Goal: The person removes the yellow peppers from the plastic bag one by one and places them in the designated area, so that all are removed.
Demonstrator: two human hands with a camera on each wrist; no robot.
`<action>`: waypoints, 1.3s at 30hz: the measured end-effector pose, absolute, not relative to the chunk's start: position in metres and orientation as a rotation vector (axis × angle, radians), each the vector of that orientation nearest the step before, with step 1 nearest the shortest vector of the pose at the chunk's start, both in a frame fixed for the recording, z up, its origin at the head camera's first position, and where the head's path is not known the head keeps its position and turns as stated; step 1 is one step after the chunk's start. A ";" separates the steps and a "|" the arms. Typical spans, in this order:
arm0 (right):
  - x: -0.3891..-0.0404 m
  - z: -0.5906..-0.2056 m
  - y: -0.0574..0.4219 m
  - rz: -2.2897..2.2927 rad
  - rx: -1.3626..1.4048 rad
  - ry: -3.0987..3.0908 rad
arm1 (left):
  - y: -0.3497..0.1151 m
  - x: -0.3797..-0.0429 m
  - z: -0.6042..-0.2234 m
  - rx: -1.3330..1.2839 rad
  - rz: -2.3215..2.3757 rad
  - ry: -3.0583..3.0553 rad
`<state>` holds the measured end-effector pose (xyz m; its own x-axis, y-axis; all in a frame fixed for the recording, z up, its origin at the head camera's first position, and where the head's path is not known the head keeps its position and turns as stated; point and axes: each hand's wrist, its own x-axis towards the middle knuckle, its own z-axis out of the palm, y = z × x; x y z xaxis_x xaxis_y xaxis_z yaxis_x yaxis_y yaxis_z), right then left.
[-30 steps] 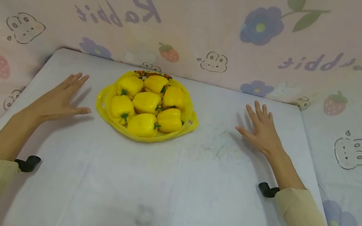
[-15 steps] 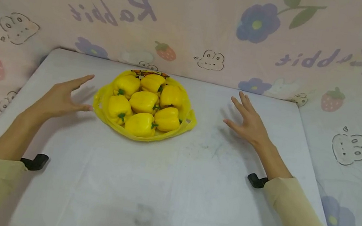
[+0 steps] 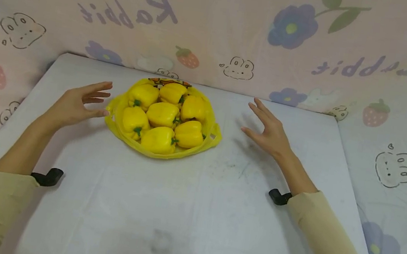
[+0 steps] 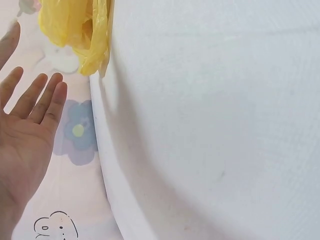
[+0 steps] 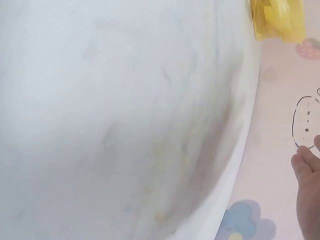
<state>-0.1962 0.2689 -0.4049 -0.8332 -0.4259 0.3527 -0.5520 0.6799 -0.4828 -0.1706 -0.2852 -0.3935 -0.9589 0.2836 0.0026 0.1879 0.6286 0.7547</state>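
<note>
Several yellow bell peppers [image 3: 162, 114] with green stems lie in an opened yellow plastic bag [image 3: 160, 155], left of centre at the back of the table. My left hand [image 3: 75, 104] hovers by the bag's left side, thumb tip right at its handle, fingers spread and slightly bent with nothing held. To the bag's right, a gap away, my right hand [image 3: 270, 136] is in the air, fingers extended and thumb apart. In the left wrist view the bag's crinkled edge [image 4: 95, 40] hangs near the fingertips. A corner of the bag [image 5: 280, 17] shows in the right wrist view.
A white table [image 3: 161, 208] with faint smudges stretches out in front of the bag. Behind its far edge hangs a pink curtain [image 3: 217, 29] printed with rabbits, flowers and strawberries. Black wrist mounts [image 3: 49, 177] stick out from both sleeves.
Both hands have moved inward toward the bag, the left one rightward and the right one leftward. The left fingers have bent a little. The bag and peppers stay in place on the table.
</note>
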 end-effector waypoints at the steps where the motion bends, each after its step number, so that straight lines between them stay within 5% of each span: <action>1: -0.197 -0.405 0.267 0.881 0.794 -2.670 | -0.285 -0.171 -0.393 0.396 1.269 2.711; 39: -0.196 -0.361 0.159 1.648 0.951 -2.470 | -0.268 -0.189 -0.402 0.320 1.445 2.381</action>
<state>-0.1959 0.1587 -0.3607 -0.8139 -0.4705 0.3410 -0.4955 0.2554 -0.8302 -0.1892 -0.2680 -0.4015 -0.9183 0.3591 -0.1668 0.0178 0.4582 0.8887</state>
